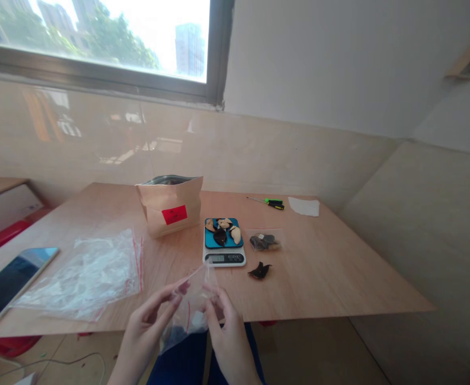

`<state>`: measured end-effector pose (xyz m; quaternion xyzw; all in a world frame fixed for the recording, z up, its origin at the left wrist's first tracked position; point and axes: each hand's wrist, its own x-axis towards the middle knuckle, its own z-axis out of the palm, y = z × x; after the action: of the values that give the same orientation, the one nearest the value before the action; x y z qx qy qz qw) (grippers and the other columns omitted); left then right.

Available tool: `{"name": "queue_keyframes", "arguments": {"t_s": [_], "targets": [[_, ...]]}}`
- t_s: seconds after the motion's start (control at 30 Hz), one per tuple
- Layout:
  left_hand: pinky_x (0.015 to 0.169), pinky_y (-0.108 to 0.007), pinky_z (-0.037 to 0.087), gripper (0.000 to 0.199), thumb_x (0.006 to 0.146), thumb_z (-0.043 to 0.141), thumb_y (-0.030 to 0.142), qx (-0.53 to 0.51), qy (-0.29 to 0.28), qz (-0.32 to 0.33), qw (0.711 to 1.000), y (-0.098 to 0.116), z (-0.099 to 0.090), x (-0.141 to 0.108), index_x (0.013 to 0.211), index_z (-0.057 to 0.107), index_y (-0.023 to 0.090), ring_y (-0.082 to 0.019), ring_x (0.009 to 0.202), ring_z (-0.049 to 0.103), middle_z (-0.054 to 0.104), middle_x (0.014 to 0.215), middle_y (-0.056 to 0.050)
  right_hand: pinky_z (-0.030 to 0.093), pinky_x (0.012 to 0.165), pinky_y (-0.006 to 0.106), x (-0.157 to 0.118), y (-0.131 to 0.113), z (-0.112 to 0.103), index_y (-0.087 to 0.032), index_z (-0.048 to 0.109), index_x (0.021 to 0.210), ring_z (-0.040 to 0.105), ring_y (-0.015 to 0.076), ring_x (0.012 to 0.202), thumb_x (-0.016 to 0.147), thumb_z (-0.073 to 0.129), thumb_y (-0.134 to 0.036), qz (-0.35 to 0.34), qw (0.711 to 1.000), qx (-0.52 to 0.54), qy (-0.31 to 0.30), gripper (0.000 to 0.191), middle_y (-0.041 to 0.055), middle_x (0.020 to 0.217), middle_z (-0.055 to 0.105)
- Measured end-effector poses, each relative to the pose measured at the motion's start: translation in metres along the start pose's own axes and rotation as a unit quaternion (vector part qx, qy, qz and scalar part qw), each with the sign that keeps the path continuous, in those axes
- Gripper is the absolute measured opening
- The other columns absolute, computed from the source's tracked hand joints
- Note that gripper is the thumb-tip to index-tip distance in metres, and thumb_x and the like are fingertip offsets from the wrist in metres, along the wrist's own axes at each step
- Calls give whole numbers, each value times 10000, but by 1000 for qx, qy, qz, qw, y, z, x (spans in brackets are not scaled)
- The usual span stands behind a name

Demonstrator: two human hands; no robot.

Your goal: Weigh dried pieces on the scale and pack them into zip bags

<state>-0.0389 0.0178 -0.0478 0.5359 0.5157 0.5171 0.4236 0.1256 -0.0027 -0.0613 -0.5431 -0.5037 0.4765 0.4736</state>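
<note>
Between my hands, over my lap at the table's front edge, is a clear plastic bag (190,307) with dark pieces low inside it. My left hand (150,321) pinches the bag's left side, and my right hand (226,326) pinches its right side. Just beyond them stands a small digital scale (224,259) with a blue top bearing several dark and pale dried pieces (220,236). To its right lies a filled, closed-looking small bag (264,241). One dark dried piece (260,270) rests on the wood nearer to me.
A brown paper pouch (170,211) with a red label stands open behind the scale. Flat clear bags (94,272) and a phone (14,283) lie on the left of the table (318,272). Screwdrivers (272,203) and white paper (304,206) are at the back right.
</note>
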Motion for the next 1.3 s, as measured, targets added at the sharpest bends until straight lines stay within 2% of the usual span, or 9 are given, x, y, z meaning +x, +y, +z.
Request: {"name": "queue_keyframes", "arguments": {"t_s": [0.13, 0.5, 0.63, 0.73, 0.83, 0.97, 1.1, 1.2, 1.3], "targets": [[812, -275, 565, 246, 685, 728, 448, 46, 125, 24, 991, 1, -11, 1, 803, 748, 232, -216, 870, 712, 769, 897, -45, 506, 687, 282, 10, -3, -14, -195, 578, 1214, 629, 181, 760, 912, 489, -498, -4, 999, -24, -31, 437, 57, 871, 671], [861, -337, 543, 312, 684, 719, 495, 56, 198, 14, 979, 8, -20, -7, 845, 738, 229, -226, 889, 682, 755, 916, -35, 469, 933, 342, 105, -45, -64, -228, 571, 1224, 582, 184, 1107, 895, 525, -502, -123, 939, -56, -316, 431, 60, 1239, 608], [874, -324, 524, 377, 680, 720, 528, 30, 223, -27, 974, 3, -29, -7, 913, 723, 232, -236, 960, 656, 742, 996, -35, 447, 951, 375, 131, -43, -54, -200, 613, 1136, 577, 205, 1094, 945, 461, -414, -168, 944, -241, -147, 324, 86, 1184, 632], [851, -306, 519, 428, 670, 721, 551, 22, 227, -52, 972, -1, -33, -7, 962, 716, 238, -226, 952, 644, 729, 1050, -32, 390, 968, 482, 145, -31, -41, -148, 619, 1110, 526, 295, 1116, 913, 534, -295, -202, 861, -467, 11, 259, 168, 1135, 640], [839, -288, 511, 465, 640, 734, 573, 17, 226, -74, 971, -2, -36, -8, 959, 717, 236, -215, 929, 639, 733, 1033, -27, 380, 916, 499, 150, -22, -31, -131, 636, 1053, 519, 332, 1084, 907, 512, -193, -202, 789, -580, 35, 202, 207, 1096, 647], [839, -269, 494, 484, 638, 730, 586, 15, 228, -90, 969, 1, -40, -10, 976, 711, 240, -204, 936, 627, 729, 1045, -17, 362, 873, 435, 140, -24, -38, -203, 665, 996, 547, 283, 1043, 919, 490, -174, -232, 798, -555, 24, 194, 116, 1044, 693], [827, -267, 495, 491, 638, 729, 589, 22, 229, -94, 969, 1, -45, -10, 983, 709, 241, -210, 942, 627, 725, 1051, -13, 359, 825, 400, 119, -20, -87, -263, 687, 1015, 592, 256, 962, 924, 505, -288, -233, 823, -509, 97, 205, 59, 1038, 721], [857, -280, 494, 485, 650, 724, 583, 26, 224, -96, 970, -1, -45, -7, 1000, 705, 247, -220, 966, 628, 721, 1061, -9, 395, 790, 396, 103, -1, -144, -207, 700, 972, 615, 274, 910, 917, 466, -326, -200, 806, -525, 187, 268, 106, 1008, 727], [912, -294, 485, 448, 670, 712, 576, 10, 216, -92, 972, -3, -41, -4, 983, 706, 256, -228, 1019, 621, 718, 1055, 0, 430, 762, 392, 87, 25, -190, -171, 699, 966, 627, 283, 871, 903, 448, -332, -155, 791, -558, 198, 305, 129, 979, 728]]}}
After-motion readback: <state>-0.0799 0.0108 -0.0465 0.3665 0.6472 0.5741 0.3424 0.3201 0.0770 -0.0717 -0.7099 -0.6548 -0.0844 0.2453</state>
